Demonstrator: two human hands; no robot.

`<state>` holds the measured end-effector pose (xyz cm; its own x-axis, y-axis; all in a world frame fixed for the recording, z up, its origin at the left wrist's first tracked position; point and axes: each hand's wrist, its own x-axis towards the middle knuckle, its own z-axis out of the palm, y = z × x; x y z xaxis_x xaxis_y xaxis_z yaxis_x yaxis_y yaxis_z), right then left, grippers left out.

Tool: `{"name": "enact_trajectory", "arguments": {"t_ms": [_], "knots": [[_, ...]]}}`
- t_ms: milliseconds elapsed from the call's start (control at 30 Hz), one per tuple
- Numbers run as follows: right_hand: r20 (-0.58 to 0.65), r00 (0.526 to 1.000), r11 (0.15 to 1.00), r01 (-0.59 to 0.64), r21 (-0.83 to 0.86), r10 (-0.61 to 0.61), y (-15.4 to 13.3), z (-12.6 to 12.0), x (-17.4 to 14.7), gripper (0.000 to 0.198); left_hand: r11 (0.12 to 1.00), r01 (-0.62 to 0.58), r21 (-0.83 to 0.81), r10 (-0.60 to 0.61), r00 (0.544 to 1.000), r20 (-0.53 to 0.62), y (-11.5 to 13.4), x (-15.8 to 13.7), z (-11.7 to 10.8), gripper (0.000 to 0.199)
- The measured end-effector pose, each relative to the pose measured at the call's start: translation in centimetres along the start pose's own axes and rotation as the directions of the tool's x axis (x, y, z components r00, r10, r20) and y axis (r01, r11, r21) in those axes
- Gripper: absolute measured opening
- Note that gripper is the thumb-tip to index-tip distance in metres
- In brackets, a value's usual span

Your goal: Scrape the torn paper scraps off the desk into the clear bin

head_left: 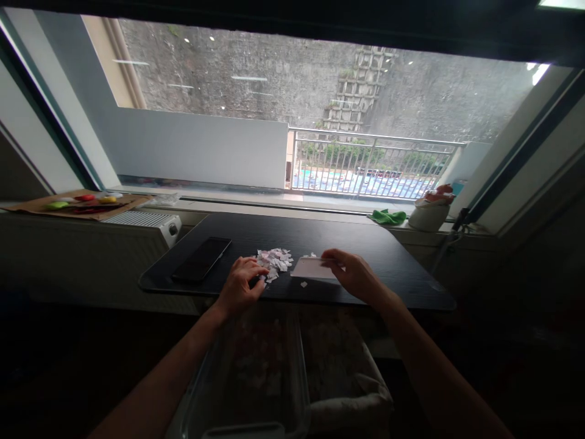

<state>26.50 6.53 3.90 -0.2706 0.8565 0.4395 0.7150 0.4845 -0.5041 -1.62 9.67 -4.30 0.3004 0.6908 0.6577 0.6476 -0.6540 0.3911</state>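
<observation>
A heap of small white paper scraps [276, 261] lies on the dark table [260, 227]. My left hand [241, 281] is at the heap's left edge, fingers bent and apart, with the thumb away from them and no held object visible. Between the fingers and thumb of my right hand [351, 273] is a flat, pale rectangular card [313, 268], tilted just right of the heap. One loose scrap [304, 285] lies in front of the card, and a few more show behind it.
A black phone [202, 259] lies at the table's left. Below the front edge stand a clear plastic bin [301, 366] and a cloth-lined container [351, 402]. A green cloth [387, 217] and a white pot [429, 214] sit on the sill. A radiator [146, 222] is at left.
</observation>
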Motion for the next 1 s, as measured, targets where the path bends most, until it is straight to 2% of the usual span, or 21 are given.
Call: {"name": "enact_trajectory", "arguments": {"t_ms": [167, 233, 333, 400, 467, 533, 633, 733, 867, 1000], "knots": [[0.011, 0.999, 0.999, -0.030, 0.014, 0.030, 0.5, -0.9, -0.8, 0.020, 0.996, 0.006, 0.084, -0.001, 0.998, -0.067, 0.2, 0.4, -1.2, 0.021], [0.018, 0.999, 0.999, -0.035, 0.013, 0.035, 0.8, -0.7, -0.8, 0.020, 0.979, 0.098, 0.179, -0.071, 0.986, -0.150, -0.6, 0.7, -2.6, 0.022], [0.015, 0.999, 0.999, -0.032, 0.013, 0.032, 1.1, -0.6, -0.7, 0.021, 0.896, 0.294, 0.333, -0.215, 0.943, -0.252, -2.8, 0.7, -5.0, 0.024], [0.015, 0.999, 1.000, -0.028, 0.008, 0.028, 1.1, -0.8, -0.8, 0.020, 0.824, 0.393, 0.408, -0.307, 0.915, -0.260, -4.3, 0.4, -6.2, 0.025], [0.033, 0.999, 1.000, -0.019, -0.001, 0.019, 1.1, -1.1, -1.0, 0.020, 0.786, 0.432, 0.442, -0.372, 0.902, -0.220, -5.2, 0.3, -6.9, 0.025], [0.043, 0.999, 1.000, -0.008, -0.014, 0.009, 0.9, -1.5, -1.1, 0.020, 0.781, 0.412, 0.470, -0.349, 0.911, -0.218, -5.0, 0.4, -7.0, 0.026], [0.024, 1.000, 1.000, -0.006, -0.031, 0.006, 0.6, -1.8, -0.9, 0.022, 0.819, 0.298, 0.490, -0.210, 0.951, -0.227, -3.2, 1.3, -6.2, 0.027], [0.014, 1.000, 1.000, -0.003, -0.014, 0.003, 0.5, -1.2, 0.0, 0.021, 0.873, 0.155, 0.462, -0.115, 0.987, -0.115, -1.1, 2.2, -4.4, 0.028], [0.026, 1.000, 1.000, 0.001, 0.019, -0.002, 0.8, -0.1, 1.0, 0.020, 0.900, 0.102, 0.424, -0.111, 0.994, -0.004, -0.2, 2.2, -2.0, 0.028], [0.069, 0.997, 0.999, -0.021, 0.032, 0.019, 1.1, -0.1, 0.5, 0.017, 0.922, 0.101, 0.373, -0.114, 0.993, 0.013, -1.0, 1.4, -0.8, 0.026]]}}
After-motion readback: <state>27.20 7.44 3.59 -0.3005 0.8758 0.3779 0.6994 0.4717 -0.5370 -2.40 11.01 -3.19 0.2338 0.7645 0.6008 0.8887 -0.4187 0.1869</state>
